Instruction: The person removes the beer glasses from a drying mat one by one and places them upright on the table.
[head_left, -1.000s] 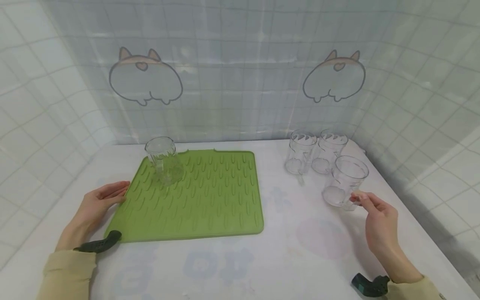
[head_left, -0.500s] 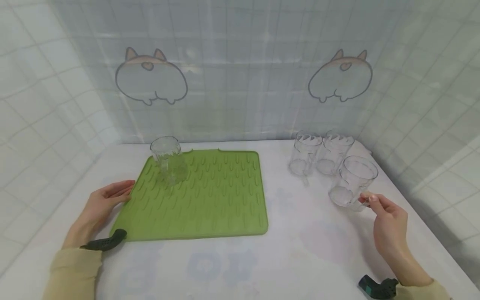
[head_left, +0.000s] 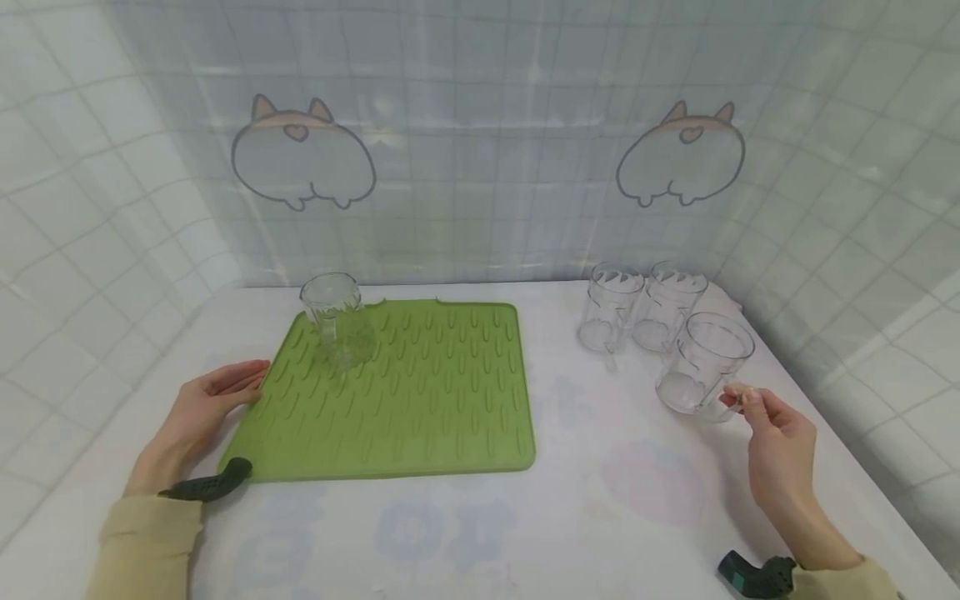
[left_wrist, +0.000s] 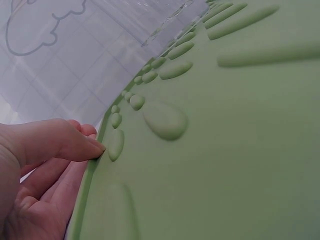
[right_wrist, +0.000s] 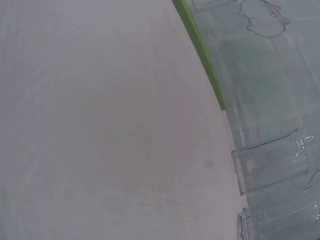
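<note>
In the head view, my right hand [head_left: 782,450] pinches the handle of a clear glass mug [head_left: 703,367], which stands upright on the white tabletop. A green ribbed mat [head_left: 427,400] lies flat to the left, and my left hand [head_left: 206,408] touches its left edge with relaxed fingers. In the left wrist view, the thumb of that hand [left_wrist: 45,170] rests on the rim of the mat [left_wrist: 215,150], its fingers outside the edge. Another glass mug [head_left: 341,325] stands on the mat's back left part. Neither the right hand nor its mug shows in the right wrist view.
Two more glass mugs, one [head_left: 609,308] left of the other [head_left: 667,308], stand close together behind the held mug. Tile-patterned sheeting [head_left: 487,167] bounds the table at the back and both sides. Dark wrist devices [head_left: 757,575] are worn at both cuffs.
The head view has shifted a little, so everything sits slightly further right in it. Both hands keep their hold and contact, and the mugs and mat look otherwise the same.
</note>
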